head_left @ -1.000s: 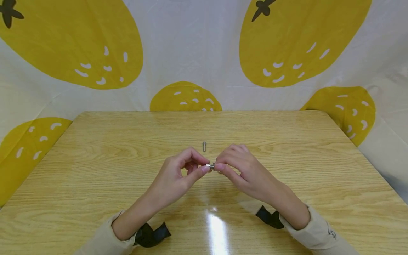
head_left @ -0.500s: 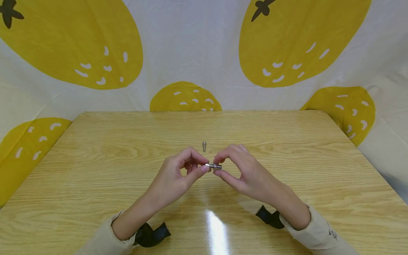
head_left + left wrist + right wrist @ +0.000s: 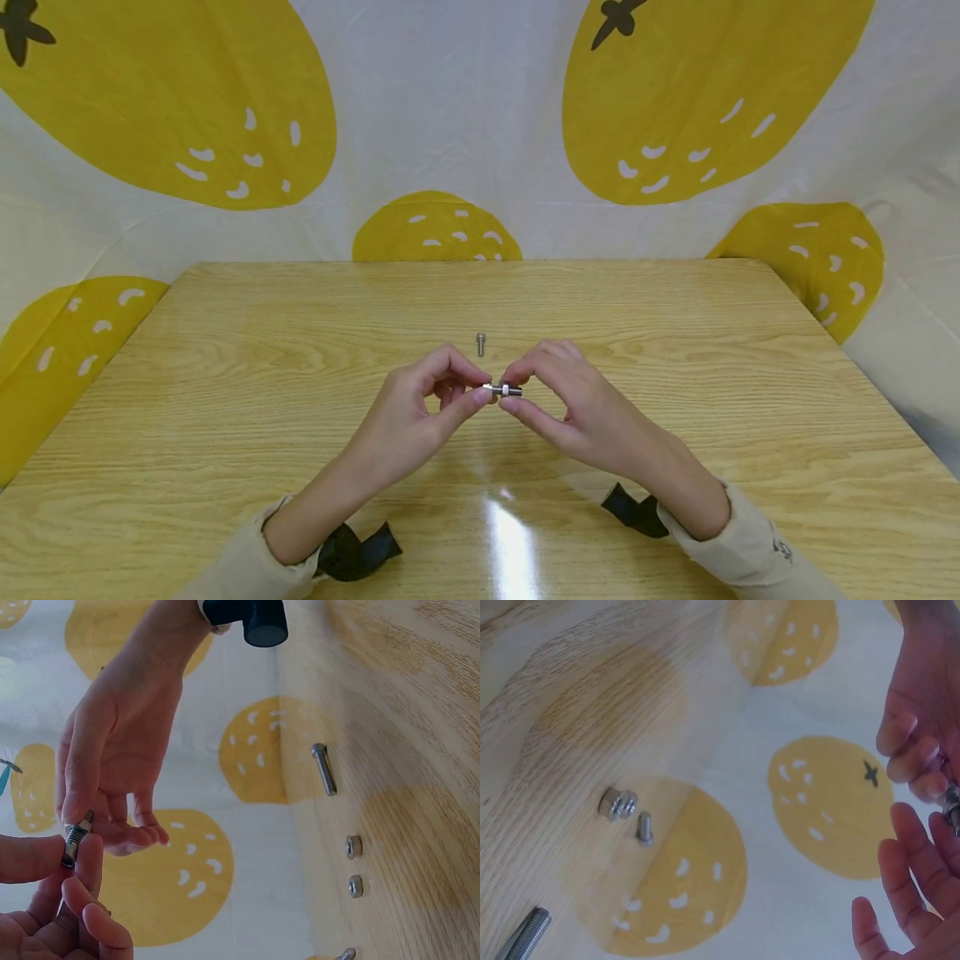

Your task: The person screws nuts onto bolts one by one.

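In the head view, my left hand (image 3: 420, 408) pinches the head end of a metal bolt (image 3: 517, 391) between thumb and index finger. The bolt lies roughly level above the table, threaded end to the right. A hex nut (image 3: 506, 389) sits partway along its shank. Thumb and index finger of my right hand (image 3: 581, 408) pinch this nut from either side. In the left wrist view, the fingers of both hands meet around the bolt and nut (image 3: 77, 835). The right wrist view shows only part of the held bolt (image 3: 952, 806) at its edge.
Farther back on the wooden table (image 3: 262, 375) lies a loose bolt (image 3: 481, 344). Two loose nuts (image 3: 353, 846) show in the left wrist view, hidden by my hands in the head view. The right wrist view has another threaded bolt (image 3: 529, 934). A patterned cloth (image 3: 450, 125) hangs behind.
My right fingertips first covered the bolt's threaded end, then drew apart to either side of the nut, baring that end. My left hand keeps its hold almost unmoved.
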The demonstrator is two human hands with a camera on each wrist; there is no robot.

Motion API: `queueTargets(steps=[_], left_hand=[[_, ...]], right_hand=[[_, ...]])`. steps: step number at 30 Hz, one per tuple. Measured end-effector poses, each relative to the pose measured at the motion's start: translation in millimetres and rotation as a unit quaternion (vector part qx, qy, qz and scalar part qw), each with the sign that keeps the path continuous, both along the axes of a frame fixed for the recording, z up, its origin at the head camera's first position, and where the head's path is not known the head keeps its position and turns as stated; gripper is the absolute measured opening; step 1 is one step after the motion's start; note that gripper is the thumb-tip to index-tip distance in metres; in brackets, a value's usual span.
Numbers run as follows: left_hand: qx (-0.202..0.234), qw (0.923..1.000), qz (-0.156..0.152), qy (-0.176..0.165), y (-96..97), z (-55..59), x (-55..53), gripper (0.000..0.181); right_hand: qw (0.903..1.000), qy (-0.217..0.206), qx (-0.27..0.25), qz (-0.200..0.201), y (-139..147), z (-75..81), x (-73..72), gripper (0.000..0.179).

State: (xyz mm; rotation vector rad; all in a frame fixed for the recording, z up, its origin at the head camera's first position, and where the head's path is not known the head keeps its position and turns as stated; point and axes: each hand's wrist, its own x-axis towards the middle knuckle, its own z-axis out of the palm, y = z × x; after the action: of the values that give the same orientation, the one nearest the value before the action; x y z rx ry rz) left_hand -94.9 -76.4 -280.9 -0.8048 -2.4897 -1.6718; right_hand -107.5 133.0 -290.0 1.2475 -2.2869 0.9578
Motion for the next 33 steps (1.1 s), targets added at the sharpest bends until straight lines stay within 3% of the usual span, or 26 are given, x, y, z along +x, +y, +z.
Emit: queueTargets(steps=[8,20,33], left_hand=[[0.007,0.9999,-0.008,0.002,1.0,-0.7,0.6,0.009],[0.003,1.0,-0.005,0.004,0.8,-0.9,0.4,0.009],[0.007,1.0,-0.003,0.006,0.1,-1.4,-0.2,0.009]], right_hand=[[0.9998,0.018,0.0,0.005,-0.6,-2.3,-2.6,0.024],[0.9994,0.016,0.012,-0.028,-0.4,-0.6,-1.4,0.032],[0.9989,0.046,-0.007,0.0,-2.1,2.5,-0.3,0.019]])
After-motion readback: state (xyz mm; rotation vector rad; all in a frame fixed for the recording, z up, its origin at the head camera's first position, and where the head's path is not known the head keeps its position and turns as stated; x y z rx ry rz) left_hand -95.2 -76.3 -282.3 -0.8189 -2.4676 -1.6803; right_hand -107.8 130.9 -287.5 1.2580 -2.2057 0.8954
